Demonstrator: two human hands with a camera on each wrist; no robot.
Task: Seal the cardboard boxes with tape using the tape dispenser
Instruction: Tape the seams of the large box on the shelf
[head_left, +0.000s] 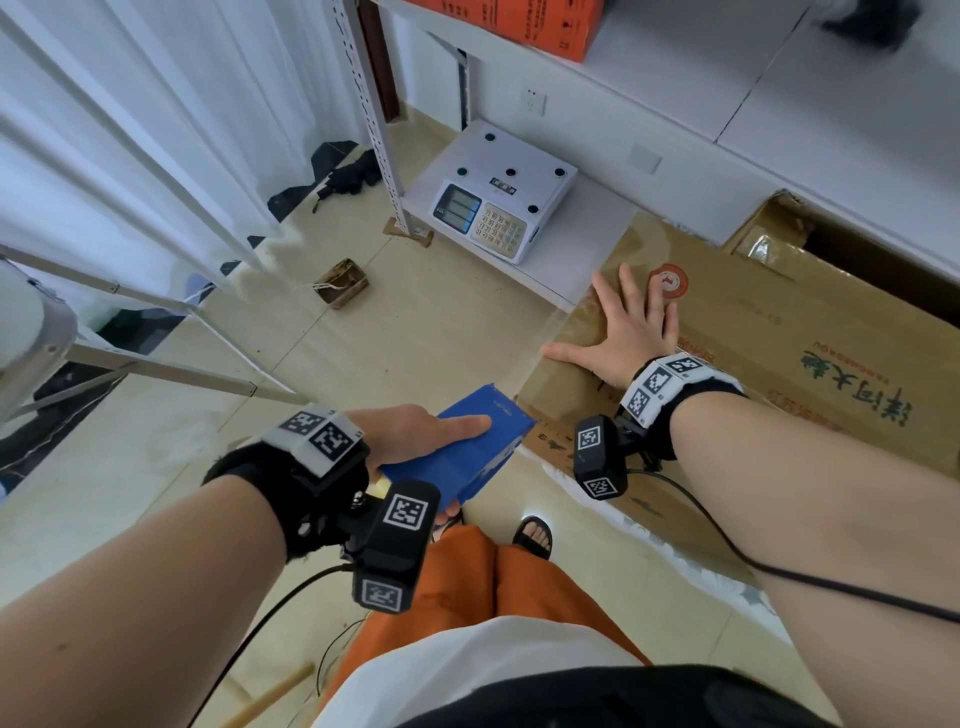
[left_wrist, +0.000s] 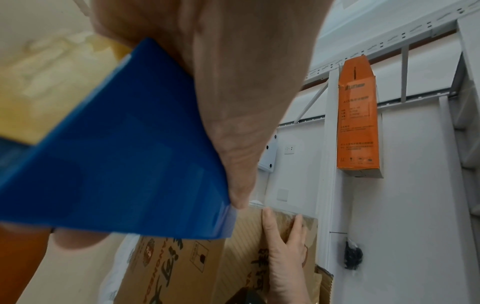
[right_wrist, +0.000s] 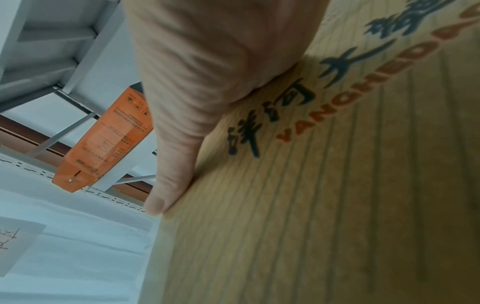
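Observation:
A large brown cardboard box (head_left: 779, 332) with printed lettering lies on the floor at the right, its top flaps down. My right hand (head_left: 631, 325) rests flat on the box's near-left corner, fingers spread and straight; the right wrist view shows the palm (right_wrist: 207, 72) pressed on the corrugated top (right_wrist: 337, 205). My left hand (head_left: 441, 441) grips a blue tape dispenser (head_left: 467, 452) in the air just left of the box's corner, index finger laid along its top. In the left wrist view the blue body (left_wrist: 124, 156) fills the frame, with a yellowish roll (left_wrist: 39, 98) behind it.
An electronic scale (head_left: 501, 200) sits on a low white shelf beyond the box. A second, open cardboard box (head_left: 779, 234) stands behind at the right. An orange carton (head_left: 519, 21) is on the upper shelf. A small brown object (head_left: 343, 283) lies on the tiled floor.

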